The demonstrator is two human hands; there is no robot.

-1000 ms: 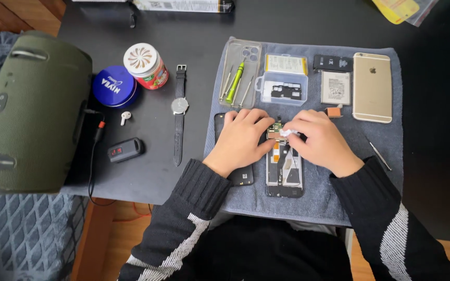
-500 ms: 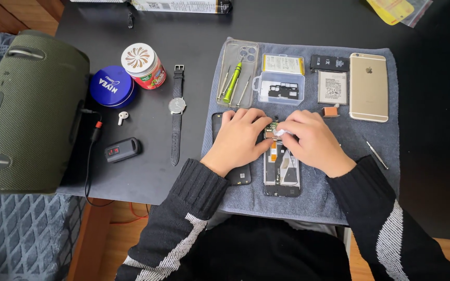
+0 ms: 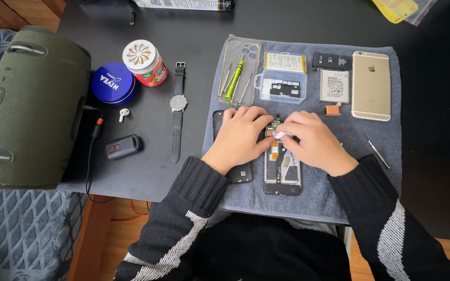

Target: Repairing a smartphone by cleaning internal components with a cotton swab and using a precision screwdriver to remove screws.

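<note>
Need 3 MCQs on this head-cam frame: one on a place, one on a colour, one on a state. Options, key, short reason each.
1. Where does the wristwatch lie?
A. on the grey towel
B. on the black table left of the towel
C. on the green speaker

2. What colour is the round flat tin beside the air-freshener can?
A. blue
B. yellow
C. white

3. In what state is the phone under the hands?
A. sealed, screen lit
B. opened, inner parts bare
C. inside the clear case

Key: 1 B, the watch lies strap-straight on the bare table, short of the towel edge. 2 A, its lid is deep blue. 3 B, the circuit board and frame show below the left hand and right hand, whose fingers pinch a small white piece at its top; the clear case lies apart, holding tools.
</note>
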